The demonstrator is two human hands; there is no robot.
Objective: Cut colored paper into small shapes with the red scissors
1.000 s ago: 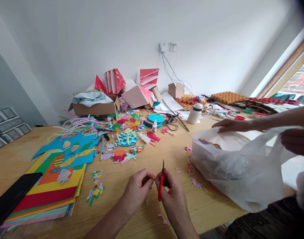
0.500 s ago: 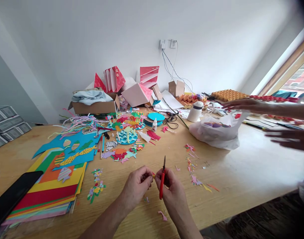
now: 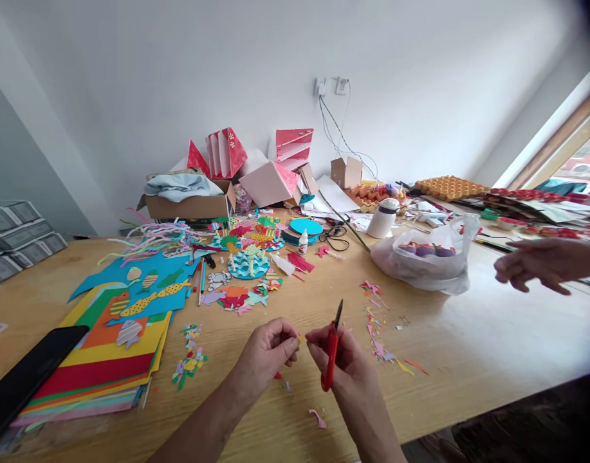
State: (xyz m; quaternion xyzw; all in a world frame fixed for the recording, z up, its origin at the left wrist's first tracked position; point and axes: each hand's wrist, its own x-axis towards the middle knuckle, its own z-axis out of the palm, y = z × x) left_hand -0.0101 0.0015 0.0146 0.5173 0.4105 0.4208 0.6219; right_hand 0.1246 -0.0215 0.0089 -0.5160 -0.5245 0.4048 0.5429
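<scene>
Between thumb and fingertips, my left hand (image 3: 271,344) pinches a tiny yellow paper piece (image 3: 299,338). Close beside it on the right, my right hand (image 3: 340,357) is closed around red-handled scissors (image 3: 330,360), whose dark tip points up and away. The right thumb and forefinger are pressed close together; I cannot make out anything between them. Beneath the hands, a pink paper scrap (image 3: 318,418) lies on the wooden table (image 3: 256,424). Small cut-out pieces (image 3: 191,363) are gathered to the left, while coloured offcuts (image 3: 379,334) trail along the right.
Coloured paper sheets (image 3: 101,366) and a black phone (image 3: 29,379) lie at the left. Paper fish (image 3: 234,300) and a glue bottle (image 3: 303,242) are farther back. On the right, another person's hand (image 3: 536,263) hovers beside a white plastic bag (image 3: 420,270).
My right hand has moved right with the scissors, apart from my left. A red scrap now shows below my left hand. The other person's hands have drawn back from the bag.
</scene>
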